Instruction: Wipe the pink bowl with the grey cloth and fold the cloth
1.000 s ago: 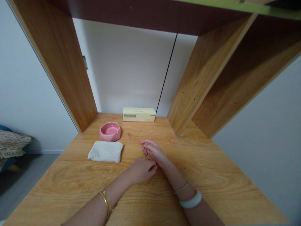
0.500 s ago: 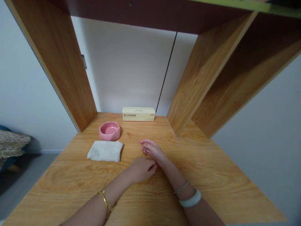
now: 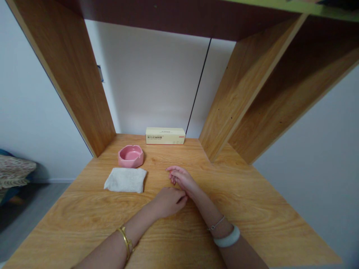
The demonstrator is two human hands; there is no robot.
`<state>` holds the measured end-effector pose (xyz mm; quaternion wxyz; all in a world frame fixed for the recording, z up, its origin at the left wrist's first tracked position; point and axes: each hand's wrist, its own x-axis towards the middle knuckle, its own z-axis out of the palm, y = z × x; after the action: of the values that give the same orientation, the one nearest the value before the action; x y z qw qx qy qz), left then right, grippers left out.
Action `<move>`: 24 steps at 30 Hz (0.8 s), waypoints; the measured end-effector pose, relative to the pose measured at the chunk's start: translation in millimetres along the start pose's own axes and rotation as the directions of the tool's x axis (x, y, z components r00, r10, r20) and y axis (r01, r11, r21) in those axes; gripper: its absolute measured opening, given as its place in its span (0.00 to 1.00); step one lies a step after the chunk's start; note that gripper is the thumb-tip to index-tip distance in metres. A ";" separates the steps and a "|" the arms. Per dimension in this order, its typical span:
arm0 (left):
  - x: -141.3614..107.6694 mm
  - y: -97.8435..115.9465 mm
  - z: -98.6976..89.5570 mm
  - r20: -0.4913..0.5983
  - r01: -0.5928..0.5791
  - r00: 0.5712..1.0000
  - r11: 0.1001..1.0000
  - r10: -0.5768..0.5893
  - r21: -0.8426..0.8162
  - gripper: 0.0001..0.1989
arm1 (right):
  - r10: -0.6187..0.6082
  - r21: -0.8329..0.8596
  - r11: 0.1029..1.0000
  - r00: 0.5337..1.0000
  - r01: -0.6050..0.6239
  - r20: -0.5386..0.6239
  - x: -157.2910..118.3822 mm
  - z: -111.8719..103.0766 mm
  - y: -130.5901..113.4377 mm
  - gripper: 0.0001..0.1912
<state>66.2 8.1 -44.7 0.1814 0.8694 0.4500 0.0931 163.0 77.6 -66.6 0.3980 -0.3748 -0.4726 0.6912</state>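
Note:
My left hand [image 3: 170, 201] rests on the wooden desk with its fingers curled in, its fingertips against my right wrist. No object shows in it. Just beyond, my right hand [image 3: 181, 177] lies palm turned inward, its fingers loosely bent and apart, holding nothing. Left of both hands is a folded white cloth [image 3: 125, 180] lying flat. Directly behind the cloth sits a pink ashtray [image 3: 131, 156] with faceted sides and notches in its rim. At the back stands a long cream-coloured cling film box [image 3: 165, 136] with printed lettering, near the wall.
The wooden desk [image 3: 252, 220] spreads around my arms. A wooden side panel [image 3: 64, 74] rises at the left, and an upright divider [image 3: 238, 89] at the right. A dark red shelf underside [image 3: 157, 16] hangs overhead. Patterned fabric [image 3: 15, 170] shows at far left.

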 end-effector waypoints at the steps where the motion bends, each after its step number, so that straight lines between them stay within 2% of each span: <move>1: 0.0 0.0 0.0 -0.001 0.001 1.000 1.000 -0.001 0.000 0.16 | -0.002 -0.002 1.000 1.000 0.002 0.004 0.4 -0.3 0.3 0.08; 24: -0.5 0.7 -2.6 0.013 -0.011 1.000 1.000 0.011 -0.006 0.15 | 0.010 0.014 1.000 1.000 -0.010 0.004 0.0 -0.7 0.2 0.08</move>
<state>65.6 8.0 -42.0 0.1861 0.8720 0.4438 0.0899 163.6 77.8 -67.0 0.3963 -0.3731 -0.4668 0.6970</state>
